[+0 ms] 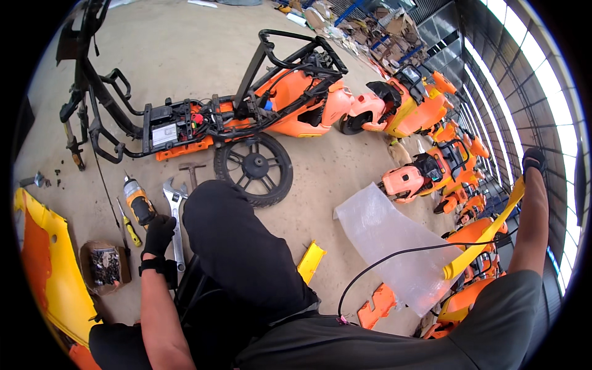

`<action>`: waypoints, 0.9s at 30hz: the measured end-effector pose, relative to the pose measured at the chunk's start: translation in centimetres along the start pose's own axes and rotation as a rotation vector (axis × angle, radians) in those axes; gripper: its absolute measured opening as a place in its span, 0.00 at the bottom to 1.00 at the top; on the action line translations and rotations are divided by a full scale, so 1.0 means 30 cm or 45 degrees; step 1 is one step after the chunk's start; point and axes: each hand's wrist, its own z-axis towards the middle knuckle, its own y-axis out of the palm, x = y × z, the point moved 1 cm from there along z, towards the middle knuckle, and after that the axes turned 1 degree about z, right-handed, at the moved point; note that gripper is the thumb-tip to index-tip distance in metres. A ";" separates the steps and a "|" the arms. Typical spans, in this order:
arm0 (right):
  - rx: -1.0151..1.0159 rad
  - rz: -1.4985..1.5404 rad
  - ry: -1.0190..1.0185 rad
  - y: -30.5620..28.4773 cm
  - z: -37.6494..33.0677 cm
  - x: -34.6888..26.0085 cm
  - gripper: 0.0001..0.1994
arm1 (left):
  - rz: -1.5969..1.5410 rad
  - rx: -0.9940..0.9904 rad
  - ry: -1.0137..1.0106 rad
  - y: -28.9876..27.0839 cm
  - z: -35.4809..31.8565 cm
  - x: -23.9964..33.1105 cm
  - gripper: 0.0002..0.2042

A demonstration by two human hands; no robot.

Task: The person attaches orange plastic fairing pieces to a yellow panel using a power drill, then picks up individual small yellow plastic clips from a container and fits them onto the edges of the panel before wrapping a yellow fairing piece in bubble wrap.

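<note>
Far left: one curved yellow-and-orange plastic panel [43, 259] lies on the concrete floor [185, 49]. Beside it, one small cardboard box [105, 266] filled with dark metal screws.

Left hand [159, 234], in a black glove with a black wrist strap, reaches down to the floor tools. Fingers curled narrow; fingertips touch the base of one yellow-and-black power drill [138, 203]. Whether they actually grip it cannot be told. Just left of the hand, one yellow-handled screwdriver [129, 228]. Just right, one long bright steel adjustable wrench [176, 216], and above it one hammer [192, 171].

Centre: one stripped scooter [246, 117], black tube frame, orange shell, spoked rear wheel. One small yellow plastic piece [311, 261] near the person's knee.

Right: one clear, crinkled plastic sheet [394, 246]. Right hand [533, 161], black-gloved, raised high, fingers closed around the upper end of one long yellow strip [487, 234], which slants downward. Behind, a row of orange scooters [419, 105], at least four.
</note>
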 end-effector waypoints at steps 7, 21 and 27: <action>-0.151 -0.274 -0.433 0.001 -0.099 -0.125 0.12 | -0.002 -0.083 0.088 -0.007 -0.013 0.036 0.17; 0.455 0.493 -0.992 -0.477 -0.233 -0.628 0.09 | -0.152 -0.011 0.298 -0.055 -0.076 0.346 0.13; 0.521 1.285 -1.132 -0.649 -0.162 -0.412 0.17 | -0.207 0.021 0.384 -0.100 -0.142 0.481 0.15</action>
